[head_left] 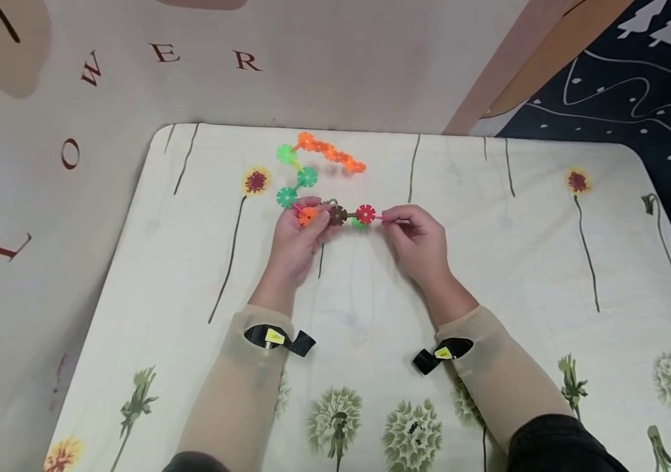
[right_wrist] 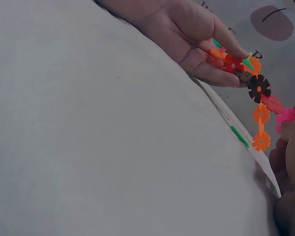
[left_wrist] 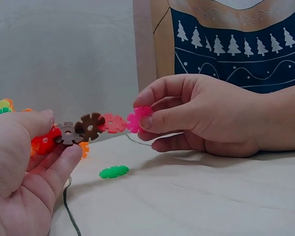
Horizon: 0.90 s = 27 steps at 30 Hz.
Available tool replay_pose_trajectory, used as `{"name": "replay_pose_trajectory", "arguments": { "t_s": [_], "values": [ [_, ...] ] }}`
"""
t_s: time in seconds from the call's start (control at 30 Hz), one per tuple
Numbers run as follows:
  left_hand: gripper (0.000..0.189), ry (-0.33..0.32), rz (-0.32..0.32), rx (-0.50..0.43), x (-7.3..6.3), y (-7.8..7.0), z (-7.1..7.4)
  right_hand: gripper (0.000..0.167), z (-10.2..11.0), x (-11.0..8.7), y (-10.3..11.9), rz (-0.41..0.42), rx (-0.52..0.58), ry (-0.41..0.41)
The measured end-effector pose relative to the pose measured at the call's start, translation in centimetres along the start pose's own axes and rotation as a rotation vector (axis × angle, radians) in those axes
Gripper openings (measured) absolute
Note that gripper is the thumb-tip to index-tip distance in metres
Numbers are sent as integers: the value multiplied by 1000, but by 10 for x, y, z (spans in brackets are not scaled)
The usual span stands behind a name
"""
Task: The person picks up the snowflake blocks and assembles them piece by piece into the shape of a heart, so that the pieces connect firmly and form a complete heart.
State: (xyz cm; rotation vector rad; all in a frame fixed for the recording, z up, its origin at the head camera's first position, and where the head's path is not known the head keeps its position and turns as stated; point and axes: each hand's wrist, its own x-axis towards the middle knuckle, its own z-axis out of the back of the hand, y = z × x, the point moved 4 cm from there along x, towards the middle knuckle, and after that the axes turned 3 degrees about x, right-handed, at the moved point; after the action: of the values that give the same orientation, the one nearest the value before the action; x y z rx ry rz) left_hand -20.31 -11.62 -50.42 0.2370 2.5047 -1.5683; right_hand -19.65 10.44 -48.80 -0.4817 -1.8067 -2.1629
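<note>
A chain of notched, flower-shaped plastic discs runs through my left hand (head_left: 295, 241), whose thumb and fingers grip it near a brown disc (head_left: 338, 215). Beyond that brown piece comes a red disc (head_left: 365, 214). My right hand (head_left: 422, 244) pinches a pink disc (left_wrist: 137, 119) between thumb and fingertips at the red disc's outer edge. The two meet there; whether they are fully slotted together I cannot tell. On the other side of my left hand, the chain bends through green discs (head_left: 307, 177) to a row of orange discs (head_left: 335, 154).
A loose green disc (left_wrist: 114, 172) lies on the flower-printed tablecloth (head_left: 359, 314), below the held chain. A pale wall covering with letters (head_left: 246, 60) rises behind the table, and a dark tree-patterned cloth (head_left: 666, 78) hangs at the right.
</note>
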Motion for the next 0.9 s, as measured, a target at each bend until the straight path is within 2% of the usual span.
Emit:
{"name": "replay_pose_trajectory", "arguments": {
  "t_s": [0.23,0.5,0.9],
  "values": [
    [33,9,2,7,-1,-2,-1,15,2,1,0,-1,7,1],
    [32,23,12,37,-1,-2,-1,17,3,2,-2,12,43,40],
    [36,43,25,68,-1,0,-2,16,5,0,-3,-49,27,55]
  ]
}}
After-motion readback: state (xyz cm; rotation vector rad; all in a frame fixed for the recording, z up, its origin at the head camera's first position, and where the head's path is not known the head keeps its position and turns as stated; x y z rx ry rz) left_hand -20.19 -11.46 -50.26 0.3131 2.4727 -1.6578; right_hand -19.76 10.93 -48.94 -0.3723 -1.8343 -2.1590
